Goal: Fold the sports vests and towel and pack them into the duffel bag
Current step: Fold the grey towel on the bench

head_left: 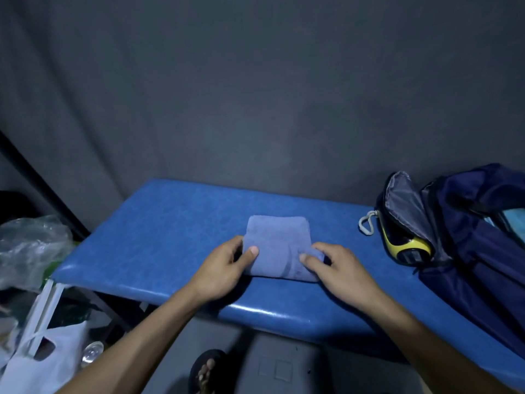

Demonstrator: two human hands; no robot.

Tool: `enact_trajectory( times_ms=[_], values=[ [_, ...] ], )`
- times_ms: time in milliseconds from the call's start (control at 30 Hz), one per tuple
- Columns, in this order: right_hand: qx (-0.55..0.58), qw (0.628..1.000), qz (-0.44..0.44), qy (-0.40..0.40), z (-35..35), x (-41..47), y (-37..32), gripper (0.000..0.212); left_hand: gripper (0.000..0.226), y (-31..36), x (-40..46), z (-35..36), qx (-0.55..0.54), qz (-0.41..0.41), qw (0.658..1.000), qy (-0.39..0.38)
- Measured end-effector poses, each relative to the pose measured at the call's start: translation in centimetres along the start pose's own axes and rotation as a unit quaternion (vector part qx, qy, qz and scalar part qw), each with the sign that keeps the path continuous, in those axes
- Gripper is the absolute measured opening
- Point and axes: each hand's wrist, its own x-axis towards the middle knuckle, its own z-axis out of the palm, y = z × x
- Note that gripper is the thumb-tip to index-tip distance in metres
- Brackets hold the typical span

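We hold the towel (279,245) with both hands at the middle of the bench (159,223). It is folded into a compact, near-square pad, and it lies flat on the blue padding directly ahead of us. The left hand (224,268) grips the near-left corner, thumb on top and fingers curled under the edge. The right hand (338,268) pinches the near-right corner in the same way, where a small fold of cloth bunches against the fingers. The bag (466,237) stands at the right end of the bench, well apart from the towel, with its top flap open toward us. The controlling relation is lateral: the bag lies to the right of the towel, so the right hand is the nearer hand and the transfer path runs left to right along the bench. We judge the towel fold complete or nearly so, with packing as the next step. No vests can be identified on the bench; something pale shows inside the bag opening, but we cannot tell what it is.
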Motion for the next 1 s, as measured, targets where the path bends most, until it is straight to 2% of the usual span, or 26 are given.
enact_trajectory(
  times_ms=[67, 133, 267, 333, 400, 467, 500, 567, 600, 667, 700, 767, 833, 900, 1000],
  values=[
    [0.030, 0.998, 0.042, 0.020, 0.2, 1.2, 0.2, 0.051, 0.037, 0.0, 1.1, 0.3, 0.019, -0.046, 0.999, 0.021],
    [0.024, 0.996, 0.080, 0.039, 0.5, 2.2, 0.5, 0.053, 0.027, 0.2, 1.9, 0.4, 0.082, -0.075, 0.993, 0.035],
    [-0.042, 0.988, 0.134, 0.070, 1.2, 3.8, 1.1, 0.050, 0.034, 0.8, 2.8, 1.0, 0.166, -0.107, 0.979, 0.056],
    [-0.093, 0.980, 0.154, 0.082, 1.5, 4.2, 1.0, 0.055, 0.034, 0.8, 2.7, 1.6, 0.211, -0.105, 0.969, 0.080],
    [-0.159, 0.971, 0.156, 0.091, 1.7, 4.3, 0.9, 0.050, 0.034, 0.6, 2.3, 2.0, 0.225, -0.072, 0.965, 0.114],
    [-0.190, 0.970, 0.091, 0.123, 2.0, 4.2, 0.6, 0.036, 0.031, 0.4, 2.0, 1.8, 0.230, 0.019, 0.962, 0.146],
    [-0.193, 0.970, 0.017, 0.148, 2.0, 4.0, 0.5, 0.030, 0.026, 0.2, 2.0, 1.5, 0.246, 0.086, 0.954, 0.151],
    [-0.224, 0.954, -0.135, 0.143, 1.6, 3.8, 0.9, 0.029, 0.026, -0.3, 1.7, 0.8, 0.280, 0.185, 0.936, 0.107],
    [-0.244, 0.945, -0.187, 0.108, 1.3, 3.7, 1.3, 0.034, 0.039, -0.6, 1.5, 0.4, 0.298, 0.200, 0.931, 0.062],
    [-0.267, 0.939, -0.216, 0.008, 0.7, 3.2, 1.8, 0.047, 0.066, -1.3, 1.2, -0.3, 0.341, 0.198, 0.919, -0.005],
    [-0.269, 0.940, -0.208, -0.029, 0.5, 3.1, 2.0, 0.054, 0.068, -1.5, 1.2, -0.5, 0.353, 0.203, 0.913, -0.012],
    [-0.263, 0.944, -0.190, -0.054, 0.0, 3.1, 2.1, 0.054, 0.054, -1.4, 1.5, -0.5, 0.325, 0.214, 0.921, 0.006],
    [-0.225, 0.960, -0.161, -0.051, -0.4, 3.4, 1.6, 0.041, 0.040, -0.9, 2.1, -0.5, 0.239, 0.173, 0.956, 0.008],
    [-0.148, 0.982, -0.100, -0.056, -0.9, 4.0, 1.4, 0.035, 0.040, -0.4, 3.1, -0.7, 0.151, 0.092, 0.984, 0.003],
    [-0.033, 0.999, 0.019, -0.023, -0.6, 4.9, 1.3, 0.033, 0.049, 0.4, 4.7, -0.4, 0.129, -0.014, 0.991, 0.034]
  ],
)
